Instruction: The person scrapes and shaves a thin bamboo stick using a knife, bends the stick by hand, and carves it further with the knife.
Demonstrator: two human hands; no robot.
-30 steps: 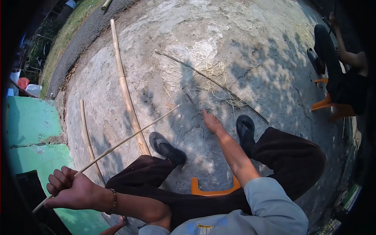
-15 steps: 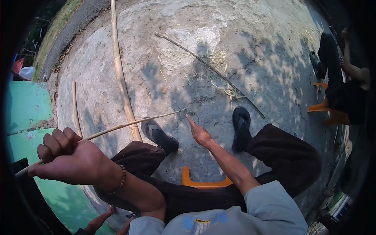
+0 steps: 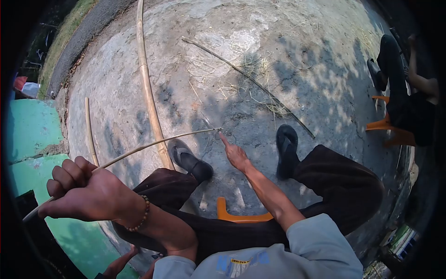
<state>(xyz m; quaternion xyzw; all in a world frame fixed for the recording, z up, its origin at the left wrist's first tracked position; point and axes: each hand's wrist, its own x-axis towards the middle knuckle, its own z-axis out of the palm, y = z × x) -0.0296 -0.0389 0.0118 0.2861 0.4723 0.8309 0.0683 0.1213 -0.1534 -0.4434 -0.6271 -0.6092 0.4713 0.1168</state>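
Note:
At the lower left, my left hand (image 3: 88, 190) is wrapped round a thin, bent bamboo strip (image 3: 153, 144) that reaches across to the middle. My right hand (image 3: 236, 156) is by the strip's far end, with its index finger stretched along a thin blade (image 3: 207, 122). The blade touches or crosses the strip's tip. The knife's handle is hidden in my right hand, whose other fingers are curled.
A long bamboo pole (image 3: 147, 88), a shorter pole (image 3: 89, 130) and a dark stick (image 3: 251, 79) lie on the ground among pale shavings (image 3: 260, 65). Orange stool (image 3: 241, 217) beneath me. Another person (image 3: 409, 102) sits at right; more limbs show at lower left.
Over the last second the view has shifted, my left hand has come nearer the camera, and my right hand with the blade has moved left to the strip's tip. The strip now bends.

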